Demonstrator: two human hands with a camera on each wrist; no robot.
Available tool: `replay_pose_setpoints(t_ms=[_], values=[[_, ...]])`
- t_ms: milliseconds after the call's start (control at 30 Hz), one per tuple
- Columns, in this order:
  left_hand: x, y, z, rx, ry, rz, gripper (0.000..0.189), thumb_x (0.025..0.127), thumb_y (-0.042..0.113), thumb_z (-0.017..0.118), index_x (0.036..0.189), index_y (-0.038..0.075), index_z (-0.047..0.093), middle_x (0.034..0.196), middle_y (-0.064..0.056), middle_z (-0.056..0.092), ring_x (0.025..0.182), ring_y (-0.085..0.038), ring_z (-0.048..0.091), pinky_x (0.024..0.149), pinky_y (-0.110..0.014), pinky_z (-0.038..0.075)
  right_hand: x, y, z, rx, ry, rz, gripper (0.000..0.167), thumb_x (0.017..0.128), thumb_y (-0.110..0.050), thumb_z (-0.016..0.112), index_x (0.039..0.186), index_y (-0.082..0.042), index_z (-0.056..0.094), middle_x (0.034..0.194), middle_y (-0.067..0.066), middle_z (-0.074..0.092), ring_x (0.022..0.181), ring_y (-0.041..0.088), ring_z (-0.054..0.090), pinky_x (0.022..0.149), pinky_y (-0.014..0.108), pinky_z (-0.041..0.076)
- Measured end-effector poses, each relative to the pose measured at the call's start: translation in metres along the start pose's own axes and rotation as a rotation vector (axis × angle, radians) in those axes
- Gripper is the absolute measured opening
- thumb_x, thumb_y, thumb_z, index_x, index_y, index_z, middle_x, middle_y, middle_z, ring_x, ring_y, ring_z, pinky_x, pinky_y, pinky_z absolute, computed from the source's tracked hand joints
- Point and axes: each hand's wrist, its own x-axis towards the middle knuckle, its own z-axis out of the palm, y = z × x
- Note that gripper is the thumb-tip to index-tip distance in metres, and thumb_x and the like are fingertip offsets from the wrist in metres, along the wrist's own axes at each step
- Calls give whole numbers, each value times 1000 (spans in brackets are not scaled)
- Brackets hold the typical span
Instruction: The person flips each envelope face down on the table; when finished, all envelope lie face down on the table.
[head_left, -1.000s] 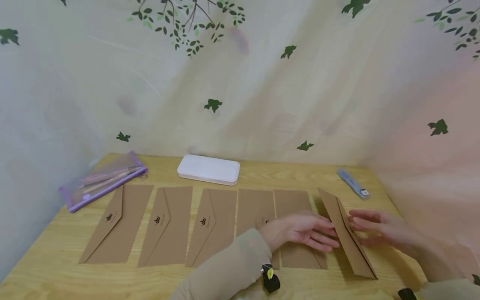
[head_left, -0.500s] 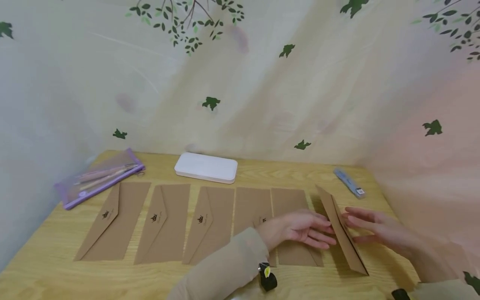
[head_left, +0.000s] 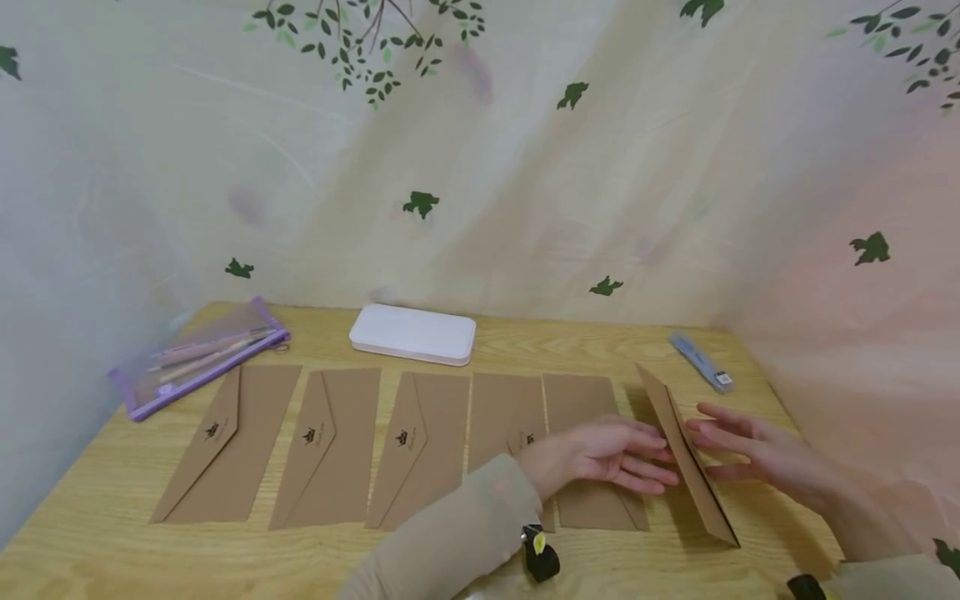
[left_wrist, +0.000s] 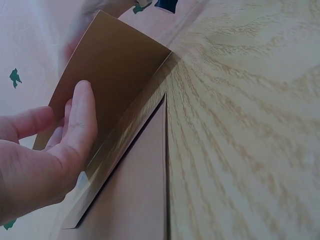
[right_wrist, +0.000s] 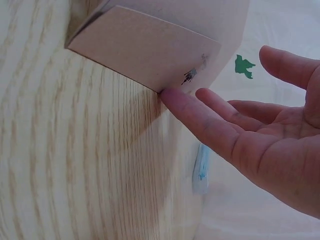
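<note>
A brown kraft envelope (head_left: 702, 496) stands tilted on its long edge at the right of the table, between both hands. My left hand (head_left: 600, 454) is on its left side, fingers straight and touching or very near the plain face, which the left wrist view shows beside the hand (left_wrist: 55, 155). On the other side, my right hand (head_left: 772, 457) has its fingers extended. In the right wrist view a fingertip of that hand (right_wrist: 260, 145) touches the edge of the flap (right_wrist: 145, 47), which carries a dark printed mark. Flat beneath my left wrist lies another envelope (head_left: 581, 404).
Several more kraft envelopes (head_left: 420, 450) lie flat in a row to the left. Behind them are a white case (head_left: 412, 333) and a clear purple-edged zip pouch (head_left: 198, 358) holding pens. A slim blue packet (head_left: 699, 361) lies at the back right, near the curtain (head_left: 480, 167).
The envelope has turned a little more upright, so less of its flap side shows in the head view. Both hands stay on either side, and my right fingers have spread slightly.
</note>
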Motion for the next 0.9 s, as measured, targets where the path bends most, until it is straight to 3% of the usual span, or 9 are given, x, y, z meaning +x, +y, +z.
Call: replay_pose_setpoints(t_ms=[133, 267, 367, 500, 700, 900], values=[[0, 0, 0, -12, 13, 14, 51, 105, 9, 54, 152, -2, 37, 127, -16, 65, 127, -46, 54, 106, -56, 44, 2, 0, 0, 23, 1, -10, 69, 112, -26, 39, 158, 7, -1, 159, 37, 13, 132, 22, 51, 95, 53, 55], [0, 0, 0, -21, 19, 43, 47, 105, 8, 53, 149, -1, 42, 130, -18, 63, 126, -46, 55, 105, -57, 44, 2, 0, 1, 64, -14, -45, 63, 113, -25, 37, 158, 7, 8, 160, 37, 12, 124, 2, 54, 94, 55, 55], [0, 1, 1, -28, 22, 64, 41, 105, 8, 53, 145, 2, 48, 131, -18, 63, 125, -46, 55, 105, -57, 45, 2, 0, 4, 96, -20, -82, 57, 113, -24, 35, 157, 7, 17, 159, 23, 31, 121, -2, 54, 95, 55, 54], [-1, 3, 1, -33, 36, 96, 36, 104, 7, 53, 140, 4, 54, 132, -18, 63, 124, -46, 57, 104, -57, 46, 6, -1, 9, 111, 2, -123, 53, 113, -24, 35, 156, 6, 24, 146, -8, 48, 123, 2, 56, 96, 51, 55], [-4, 4, 1, -12, 72, 137, 31, 104, 8, 54, 134, 5, 60, 131, -14, 64, 122, -44, 59, 103, -55, 48, 12, -6, 16, 109, 27, -159, 53, 113, -24, 35, 156, 5, 25, 147, -9, 48, 122, 4, 57, 94, 48, 56], [-1, 3, 6, -28, 96, 162, 25, 103, 8, 55, 125, 8, 67, 122, -10, 67, 119, -40, 62, 103, -56, 48, 8, -5, 14, 129, 8, -183, 43, 113, -20, 32, 155, -11, 36, 141, -17, 52, 120, 10, 58, 90, 41, 56]])
